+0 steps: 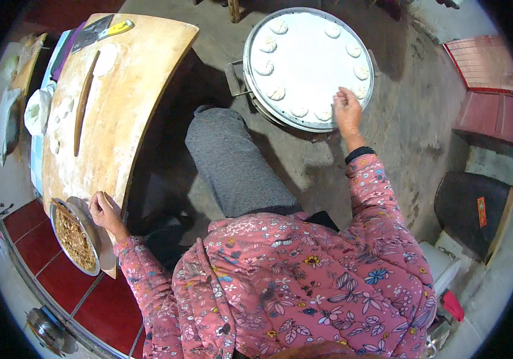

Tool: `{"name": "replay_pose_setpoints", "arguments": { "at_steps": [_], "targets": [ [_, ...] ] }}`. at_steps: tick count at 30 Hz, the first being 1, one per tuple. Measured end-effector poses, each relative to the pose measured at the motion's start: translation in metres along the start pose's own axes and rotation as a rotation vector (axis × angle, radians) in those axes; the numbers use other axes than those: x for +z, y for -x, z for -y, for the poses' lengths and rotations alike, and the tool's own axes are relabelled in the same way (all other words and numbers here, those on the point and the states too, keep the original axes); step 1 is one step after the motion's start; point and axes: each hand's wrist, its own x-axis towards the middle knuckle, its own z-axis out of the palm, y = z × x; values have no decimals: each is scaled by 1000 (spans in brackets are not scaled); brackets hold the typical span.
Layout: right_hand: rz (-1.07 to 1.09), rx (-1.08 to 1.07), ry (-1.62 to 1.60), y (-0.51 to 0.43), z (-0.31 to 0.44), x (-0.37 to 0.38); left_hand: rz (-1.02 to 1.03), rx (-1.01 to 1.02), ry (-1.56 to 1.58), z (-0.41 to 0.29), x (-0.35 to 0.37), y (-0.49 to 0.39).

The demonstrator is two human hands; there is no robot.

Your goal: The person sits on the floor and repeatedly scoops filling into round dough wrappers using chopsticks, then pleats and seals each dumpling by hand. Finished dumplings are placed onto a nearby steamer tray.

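My right hand (347,110) is over the lower right rim of a round steamer tray (301,63) with a white lining, beside a pleated bun (323,113); whether its fingers hold or touch anything cannot be told. Several pleated buns stand in a ring on the lining. My left hand (105,213) rests by the near edge of a floured wooden board (121,103), its fingers curled, next to a metal bowl (74,238) of chopped filling with chopsticks (65,211) in it. On the board lie a rolling pin (86,105), a flat dough wrapper (106,59) and small dough pieces (62,110).
A cleaver (92,33) with a yellow handle (117,29) lies at the board's far end. A white plastic bag (38,112) sits beyond the board's left edge. The tray stands on a support over the concrete floor (391,134). A dark panel (471,215) leans at the right.
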Motion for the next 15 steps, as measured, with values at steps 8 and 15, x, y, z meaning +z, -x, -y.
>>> {"name": "replay_pose_setpoints", "arguments": {
  "at_steps": [8, 15],
  "targets": [
    [214, -81, -107, -4, 50, 77, -96, -606, 715, -19, 4, 0],
    [434, -108, 107, 0, 74, 94, -105, -546, 695, -17, 4, 1]
  ]
}}
